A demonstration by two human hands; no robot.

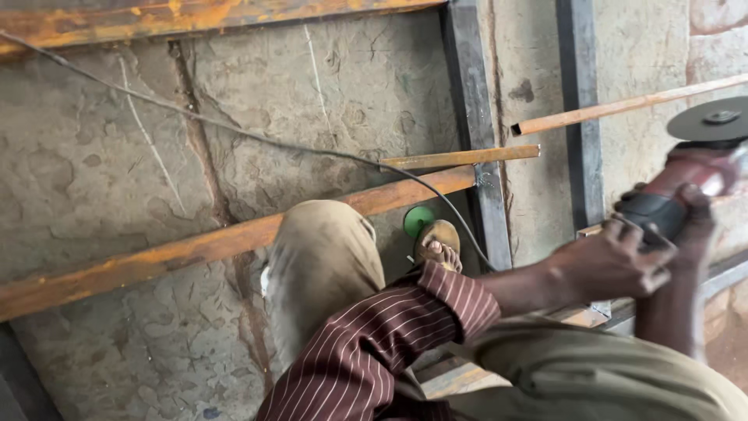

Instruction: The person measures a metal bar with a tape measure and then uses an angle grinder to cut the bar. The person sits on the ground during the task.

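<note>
I hold an angle grinder (pixel 689 175) with a red body and a black rear grip at the right edge of the view. Its dark grey disc (pixel 713 121) faces up, lifted off the metal. My left hand (pixel 615 261), on an arm in a maroon striped sleeve, is closed around the black rear grip. My right hand (pixel 696 214) comes up from below and wraps the red body just behind the disc. A thin rusty square tube (pixel 623 105) runs right beside the disc.
Grey steel frame bars (pixel 475 117) stand upright on the concrete floor. Long rusty steel bars (pixel 195 249) lie diagonally across them. A black cable (pixel 234 132) snakes over the floor to my sandalled foot (pixel 438 245), next to a small green disc (pixel 418 221). My knee (pixel 323 257) fills the centre.
</note>
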